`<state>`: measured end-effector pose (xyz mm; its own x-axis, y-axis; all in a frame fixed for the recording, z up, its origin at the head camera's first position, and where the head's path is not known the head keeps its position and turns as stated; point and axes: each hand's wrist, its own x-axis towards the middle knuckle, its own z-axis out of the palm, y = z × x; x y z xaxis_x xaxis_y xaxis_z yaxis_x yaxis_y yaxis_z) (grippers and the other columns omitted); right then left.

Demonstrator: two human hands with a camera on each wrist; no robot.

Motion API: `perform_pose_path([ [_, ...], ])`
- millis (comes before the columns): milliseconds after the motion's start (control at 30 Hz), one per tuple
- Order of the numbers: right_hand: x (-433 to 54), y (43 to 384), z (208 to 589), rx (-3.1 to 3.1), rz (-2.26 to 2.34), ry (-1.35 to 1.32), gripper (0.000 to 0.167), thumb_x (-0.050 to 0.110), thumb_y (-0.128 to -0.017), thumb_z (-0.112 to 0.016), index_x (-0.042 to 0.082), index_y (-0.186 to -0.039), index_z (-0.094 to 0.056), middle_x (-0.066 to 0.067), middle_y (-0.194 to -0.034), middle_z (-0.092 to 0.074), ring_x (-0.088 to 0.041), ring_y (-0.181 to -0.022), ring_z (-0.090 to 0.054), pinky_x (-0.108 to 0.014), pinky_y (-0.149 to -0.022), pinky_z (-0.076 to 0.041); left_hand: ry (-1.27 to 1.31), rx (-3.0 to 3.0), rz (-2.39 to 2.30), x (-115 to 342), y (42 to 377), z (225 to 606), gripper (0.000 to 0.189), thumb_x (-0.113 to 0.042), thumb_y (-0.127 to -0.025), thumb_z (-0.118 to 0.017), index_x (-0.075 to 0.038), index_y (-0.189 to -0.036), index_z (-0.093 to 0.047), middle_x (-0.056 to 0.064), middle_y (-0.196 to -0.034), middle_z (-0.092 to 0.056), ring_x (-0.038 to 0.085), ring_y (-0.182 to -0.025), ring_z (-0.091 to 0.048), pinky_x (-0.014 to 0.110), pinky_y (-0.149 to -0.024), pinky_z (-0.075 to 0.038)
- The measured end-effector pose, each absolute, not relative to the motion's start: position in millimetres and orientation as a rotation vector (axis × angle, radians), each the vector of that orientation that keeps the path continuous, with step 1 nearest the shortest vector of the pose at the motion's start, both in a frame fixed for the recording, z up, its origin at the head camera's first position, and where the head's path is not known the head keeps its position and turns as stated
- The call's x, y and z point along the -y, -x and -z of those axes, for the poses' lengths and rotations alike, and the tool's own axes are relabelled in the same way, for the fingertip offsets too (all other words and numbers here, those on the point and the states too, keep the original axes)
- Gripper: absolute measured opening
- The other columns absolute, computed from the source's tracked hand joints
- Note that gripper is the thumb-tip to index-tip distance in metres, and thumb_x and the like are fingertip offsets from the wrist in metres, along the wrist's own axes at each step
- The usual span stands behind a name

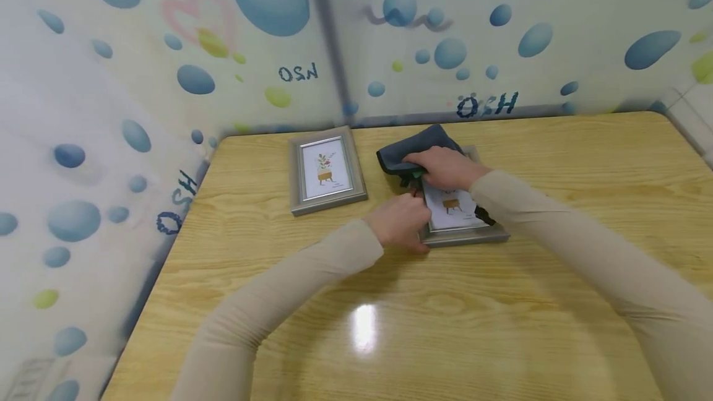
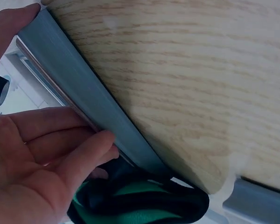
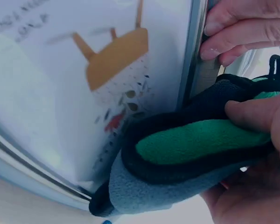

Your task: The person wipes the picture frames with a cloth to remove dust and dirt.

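Note:
My right hand (image 1: 450,167) grips a folded cloth (image 1: 414,148), dark blue-grey outside with green lining and black edging. The cloth lies over the upper left part of a silver picture frame (image 1: 465,237) on the table. In the right wrist view, the cloth (image 3: 191,144) touches the glass beside a plant-pot print, my thumb on its green side. My left hand (image 1: 402,220) holds the same frame at its left side. In the left wrist view, its fingertips rest on the frame's border (image 2: 91,84) and its thumb is at a corner.
A second silver picture frame (image 1: 325,169) with a similar plant print lies to the left. Both are on a wooden table (image 1: 445,320). Behind the table and at its left hangs a patterned curtain (image 1: 267,98) with blue drops.

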<state>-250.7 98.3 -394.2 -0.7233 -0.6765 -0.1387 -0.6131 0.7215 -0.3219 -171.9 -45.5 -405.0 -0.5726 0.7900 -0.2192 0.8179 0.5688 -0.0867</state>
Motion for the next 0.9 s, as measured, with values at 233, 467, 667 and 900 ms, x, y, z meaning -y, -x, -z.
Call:
perform_pose_path([
  [233,-109.6,248.2,397.6,-2.746,0.291,1.039,0.040,0.000,-0.094,-0.055,0.006,-0.134,-0.056,-0.019,-0.115,-0.064,-0.037,-0.093,-0.064,-0.052,-0.078,-0.051,-1.354,-2.666,0.296,41.5,173.5,407.7,0.046,-0.057,-0.074,-0.075,-0.012,-0.084,-0.071,0.000,-0.080,-0.066,0.014,-0.072,-0.060,0.030,-0.072,-0.053],
  [467,-137.2,247.6,392.6,-2.852,0.074,0.914,0.034,-0.001,-0.090,-0.059,0.004,-0.124,-0.061,-0.017,-0.102,-0.068,-0.035,-0.085,-0.065,-0.053,-0.076,-0.051,-1.319,-2.672,0.290,42.6,174.0,406.9,0.046,-0.057,-0.073,-0.076,-0.012,-0.084,-0.071,0.000,-0.080,-0.066,0.015,-0.075,-0.057,0.030,-0.076,-0.052],
  [667,-143.6,249.7,387.5,-2.864,-0.050,0.785,0.025,0.000,-0.090,-0.059,-0.001,-0.114,-0.062,-0.019,-0.095,-0.067,-0.038,-0.088,-0.063,-0.057,-0.080,-0.048,-1.283,-2.674,0.290,44.4,172.9,406.0,0.047,-0.057,-0.073,-0.076,-0.012,-0.085,-0.072,0.004,-0.087,-0.066,0.019,-0.084,-0.056,0.030,-0.076,-0.053],
  [900,-119.1,249.3,389.2,-2.830,0.120,0.845,0.026,-0.004,-0.089,-0.060,-0.004,-0.115,-0.063,-0.022,-0.099,-0.065,-0.040,-0.091,-0.062,-0.053,-0.079,-0.050,-1.305,-2.665,0.259,42.5,173.4,407.7,0.045,-0.056,-0.073,-0.077,-0.012,-0.083,-0.071,0.002,-0.083,-0.066,0.017,-0.078,-0.057,0.031,-0.075,-0.053],
])
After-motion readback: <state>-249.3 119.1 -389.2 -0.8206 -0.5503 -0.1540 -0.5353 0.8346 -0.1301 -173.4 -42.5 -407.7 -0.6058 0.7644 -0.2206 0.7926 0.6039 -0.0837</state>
